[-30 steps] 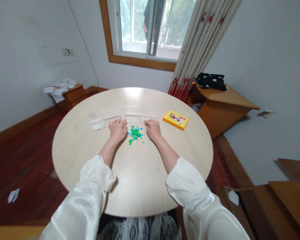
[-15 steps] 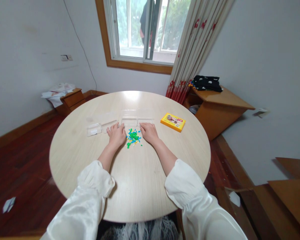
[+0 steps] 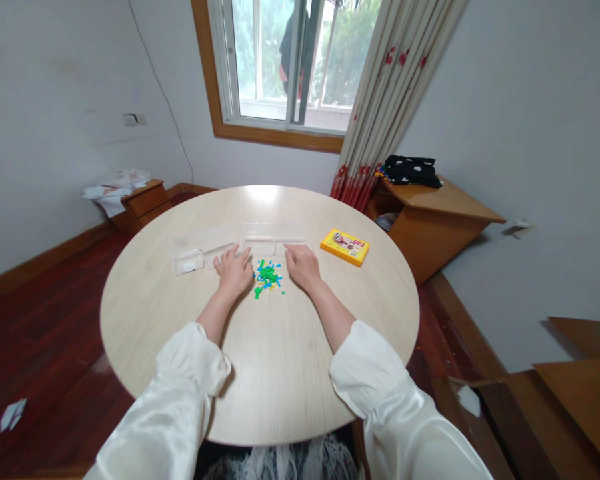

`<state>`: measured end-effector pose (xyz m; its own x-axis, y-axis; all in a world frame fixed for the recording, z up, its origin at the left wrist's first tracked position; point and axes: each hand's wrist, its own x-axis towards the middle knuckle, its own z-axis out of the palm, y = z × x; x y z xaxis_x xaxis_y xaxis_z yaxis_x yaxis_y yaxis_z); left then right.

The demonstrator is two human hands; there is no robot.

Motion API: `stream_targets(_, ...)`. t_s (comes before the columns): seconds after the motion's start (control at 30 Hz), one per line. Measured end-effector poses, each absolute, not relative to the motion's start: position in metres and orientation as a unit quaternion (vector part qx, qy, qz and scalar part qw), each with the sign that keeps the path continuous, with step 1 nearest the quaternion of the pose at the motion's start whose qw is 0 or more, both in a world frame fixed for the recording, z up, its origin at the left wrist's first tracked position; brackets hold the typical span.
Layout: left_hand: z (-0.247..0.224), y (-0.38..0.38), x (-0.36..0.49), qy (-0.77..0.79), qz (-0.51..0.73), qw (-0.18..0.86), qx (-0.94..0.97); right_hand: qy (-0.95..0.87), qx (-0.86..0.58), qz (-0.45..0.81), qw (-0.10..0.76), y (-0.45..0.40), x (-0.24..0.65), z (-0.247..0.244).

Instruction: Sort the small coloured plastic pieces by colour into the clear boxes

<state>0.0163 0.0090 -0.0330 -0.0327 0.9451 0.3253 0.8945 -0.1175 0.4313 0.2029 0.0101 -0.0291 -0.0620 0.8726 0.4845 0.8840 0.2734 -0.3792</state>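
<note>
A small heap of green, blue, yellow and white toy building bricks [image 3: 267,275] lies on the round pale wooden table [image 3: 275,373], between my two hands. My left hand [image 3: 234,272] rests at the heap's left edge, fingers spread and holding nothing. Just right of the heap is my right hand [image 3: 303,267], palm down, its index finger stretched out towards the rim of a clear plastic tray; its other fingers are partly hidden. The clear plastic tray [image 3: 259,245] stands behind the heap, and a smaller clear plastic box [image 3: 189,262] is to its left.
A yellow box [image 3: 345,247] with a printed picture lies at the right of the table. Beyond the table are a window [image 3: 290,60], a curtain [image 3: 380,100] and a wooden cabinet [image 3: 430,220] with dark folded cloth [image 3: 411,171] on top.
My right hand has shifted slightly right, away from the bricks, with its index finger standing out more. My left hand has hardly moved. The bricks look the same.
</note>
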Motion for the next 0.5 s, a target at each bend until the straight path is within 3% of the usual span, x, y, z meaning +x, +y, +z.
stream_targets(0.3, -0.037, 0.013, 0.013, 0.594, 0.4, 0.045, 0.697, -0.602, -0.718, -0.092, 0.337, 0.008, 0.247, -0.021)
stream_targets(0.5, -0.038, 0.014, 0.014, 0.578, 0.428, 0.044, 0.694, -0.497, -0.831, -0.086, 0.236, 0.008, 0.274, -0.028)
